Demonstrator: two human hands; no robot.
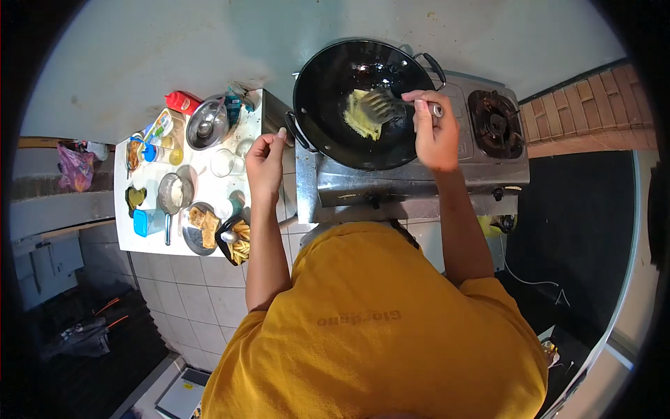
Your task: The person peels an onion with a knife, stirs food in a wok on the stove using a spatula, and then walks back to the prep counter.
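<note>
My right hand (436, 133) is closed around the handle of a slotted metal spatula (380, 107), over the right side of a black wok (335, 73). The spatula's blade lies against a pale yellow, egg-like piece of food (358, 120) in the wok, covering its right part. Just left of the wok's left handle (300, 133) is my left hand (265, 164). Its fingers are curled with the thumb up against them, and nothing shows in them. The thumb tip is close to the handle but appears apart from it.
The wok stands on a steel gas stove (412, 183) with a second burner (496, 124) to its right. On the left, a white table (202, 171) bears a metal bowl (207, 124), a small pan with white powder (169, 192), a plate of fried pieces (202, 227), fries (241, 244) and a red bottle (183, 103).
</note>
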